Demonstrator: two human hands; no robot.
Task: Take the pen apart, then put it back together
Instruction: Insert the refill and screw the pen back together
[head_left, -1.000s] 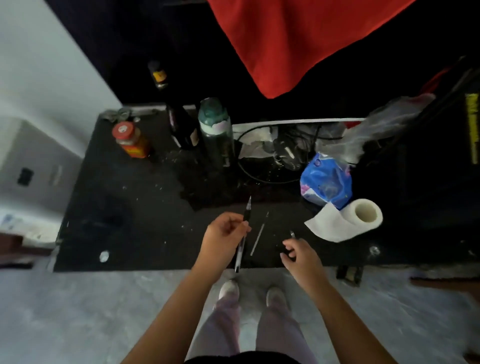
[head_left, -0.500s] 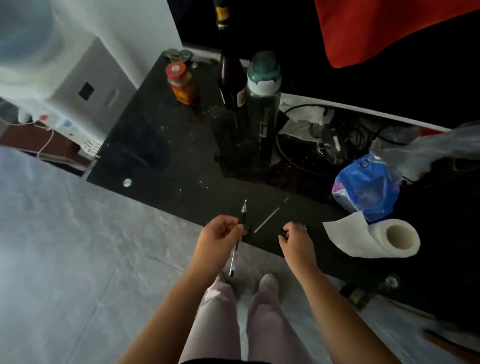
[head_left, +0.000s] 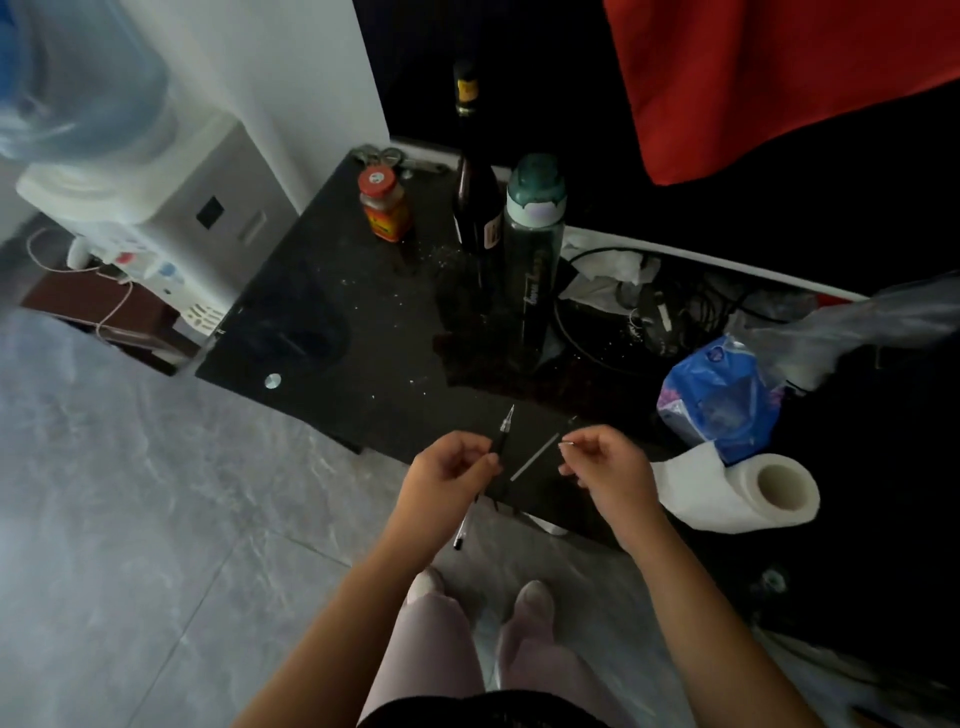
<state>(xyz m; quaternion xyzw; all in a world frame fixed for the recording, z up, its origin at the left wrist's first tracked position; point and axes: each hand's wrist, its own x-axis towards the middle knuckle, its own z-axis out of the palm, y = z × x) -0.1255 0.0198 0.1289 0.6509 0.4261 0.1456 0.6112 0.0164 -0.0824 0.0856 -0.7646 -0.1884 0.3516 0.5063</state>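
L hand (head_left: 451, 473) closed round the pen body (head_left: 501, 436), held tilted w/ its pointed tip up and away from the person, the lower end sticking out below the hand past the desk (head_left: 332, 332) edge. R hand (head_left: 608, 467) pinches a tiny metallic piece (head_left: 567, 444) btwn fingertips; too small to tell which part it is. The thin refill (head_left: 535, 457) lies flat on the dark desk btwn the two hands, apart from both. Paper towel roll (head_left: 758, 493) lies on its side just R of the R hand, w/ a blue plastic bag (head_left: 717, 400) behind it. Further back on the desk: dark glass bottle (head_left: 475, 208), green-capped water bottle (head_left: 535, 244) beside it, and a red-lidded jar (head_left: 384, 205) to the L. Cables (head_left: 649, 306) sit in a tangle behind the water bottle.
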